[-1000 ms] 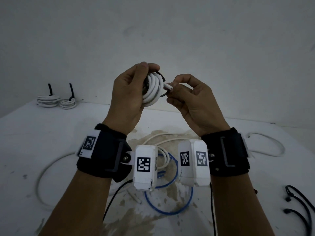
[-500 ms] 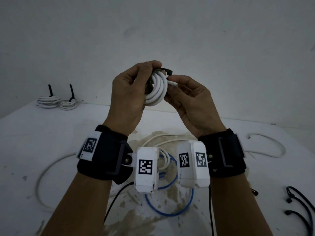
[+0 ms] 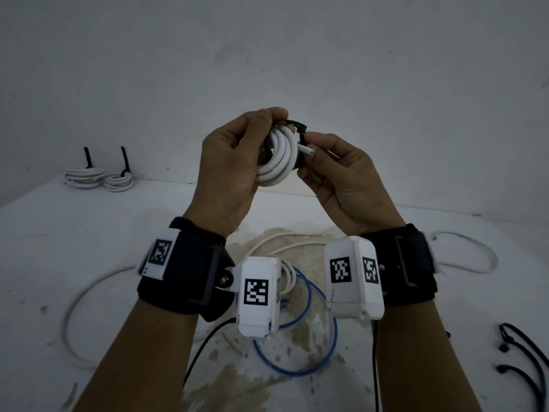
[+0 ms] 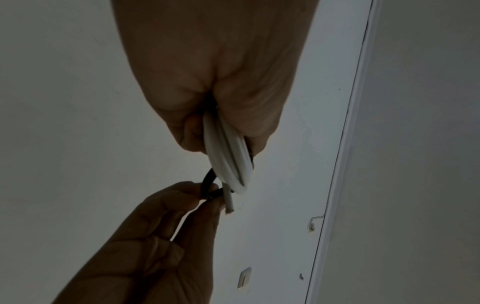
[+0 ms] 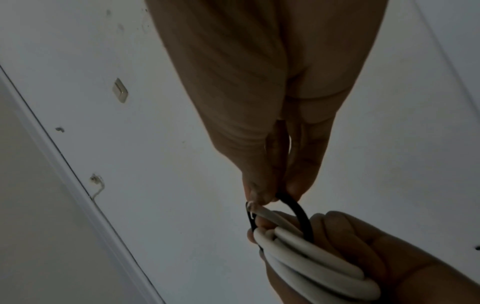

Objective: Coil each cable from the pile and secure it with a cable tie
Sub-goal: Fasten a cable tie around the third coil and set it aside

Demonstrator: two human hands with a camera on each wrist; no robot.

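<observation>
Head view shows the white desk [image 3: 89, 233] as the landmark: loose white cable [image 3: 80, 301] and a blue cable [image 3: 312, 367] lie sprawled on its middle below the wrists, another white loop [image 3: 475, 257] lies toward its right side, and spare black cable ties [image 3: 528, 352] rest at its right edge. At the desk's far left corner sit two finished white coils [image 3: 98, 178], each with a black tie standing up from it, so at least two cables appear done and several remain, as far as can be judged.

Above the desk's middle, the left hand [image 3: 234, 171] has its fingers curled round a white coiled cable [image 3: 280, 156], holding the turns together. The right hand [image 3: 341, 179] pinches a black cable tie [image 5: 298, 211] between thumb and fingertips; the tie arches over the coil beside the cable's free end [image 4: 230, 201]. The tie looks looped but not yet drawn tight, so this coil probably still needs cinching.
</observation>
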